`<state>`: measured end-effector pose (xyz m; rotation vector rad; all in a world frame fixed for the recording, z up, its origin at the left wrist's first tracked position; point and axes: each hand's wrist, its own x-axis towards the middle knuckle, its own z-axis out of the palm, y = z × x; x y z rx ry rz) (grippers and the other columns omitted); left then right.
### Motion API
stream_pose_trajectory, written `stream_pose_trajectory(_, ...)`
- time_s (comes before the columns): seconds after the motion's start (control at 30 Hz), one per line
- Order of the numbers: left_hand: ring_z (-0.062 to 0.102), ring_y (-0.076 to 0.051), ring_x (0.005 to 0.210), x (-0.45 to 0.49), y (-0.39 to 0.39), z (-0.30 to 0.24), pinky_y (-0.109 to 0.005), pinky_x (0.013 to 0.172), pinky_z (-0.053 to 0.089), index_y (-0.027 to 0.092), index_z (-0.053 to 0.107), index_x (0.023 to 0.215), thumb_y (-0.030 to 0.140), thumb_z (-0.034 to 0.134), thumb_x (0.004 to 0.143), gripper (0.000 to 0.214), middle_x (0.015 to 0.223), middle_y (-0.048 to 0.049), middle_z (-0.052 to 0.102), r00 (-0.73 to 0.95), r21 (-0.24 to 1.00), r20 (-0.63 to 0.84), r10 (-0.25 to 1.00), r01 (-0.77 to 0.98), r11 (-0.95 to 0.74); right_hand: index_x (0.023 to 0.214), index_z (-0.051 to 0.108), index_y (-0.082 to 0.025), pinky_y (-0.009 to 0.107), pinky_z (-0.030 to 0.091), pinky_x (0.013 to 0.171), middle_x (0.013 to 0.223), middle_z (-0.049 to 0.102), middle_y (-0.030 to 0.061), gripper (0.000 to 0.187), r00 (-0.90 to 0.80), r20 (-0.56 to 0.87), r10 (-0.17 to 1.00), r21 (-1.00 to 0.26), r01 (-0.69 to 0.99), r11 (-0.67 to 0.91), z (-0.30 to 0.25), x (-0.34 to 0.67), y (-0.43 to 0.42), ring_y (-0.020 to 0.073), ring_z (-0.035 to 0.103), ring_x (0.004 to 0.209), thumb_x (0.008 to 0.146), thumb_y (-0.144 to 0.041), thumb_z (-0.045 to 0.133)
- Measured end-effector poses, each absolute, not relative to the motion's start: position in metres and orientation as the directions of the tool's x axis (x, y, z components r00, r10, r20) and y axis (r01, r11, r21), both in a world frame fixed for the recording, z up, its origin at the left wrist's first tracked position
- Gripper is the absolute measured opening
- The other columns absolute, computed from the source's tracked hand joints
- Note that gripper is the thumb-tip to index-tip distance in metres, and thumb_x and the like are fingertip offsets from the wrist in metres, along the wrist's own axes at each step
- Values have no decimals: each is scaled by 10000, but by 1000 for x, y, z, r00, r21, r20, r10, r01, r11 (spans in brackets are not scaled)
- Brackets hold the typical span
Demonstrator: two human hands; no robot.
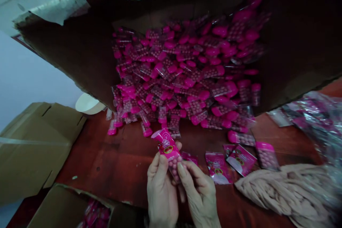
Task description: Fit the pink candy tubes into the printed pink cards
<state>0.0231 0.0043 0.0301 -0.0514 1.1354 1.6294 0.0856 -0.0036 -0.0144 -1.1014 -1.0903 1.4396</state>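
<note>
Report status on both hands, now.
Left hand, right hand: both gripping pink-labelled packet of pink balls. Crumpled beige cloth off right hand's side.

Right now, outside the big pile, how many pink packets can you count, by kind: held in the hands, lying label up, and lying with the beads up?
Held pink packet, in left hand and right hand: 1
Label-up packets on the red table: 3
Beads-up packets: 2
Total: 6
</note>
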Motion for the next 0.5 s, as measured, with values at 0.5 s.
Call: stream_pose_trajectory(0.5,680,-206,812,14,3,30,-248,669,538,153,722,879,368,740,648,316,940,-135,725,-367,697,-453,812,-714,66,776,612,-156,132,319,305,454,479,-56,258,-167,-122,978,-979,-140,-146,-10,87,-2,47,401,307,876,-363,494)
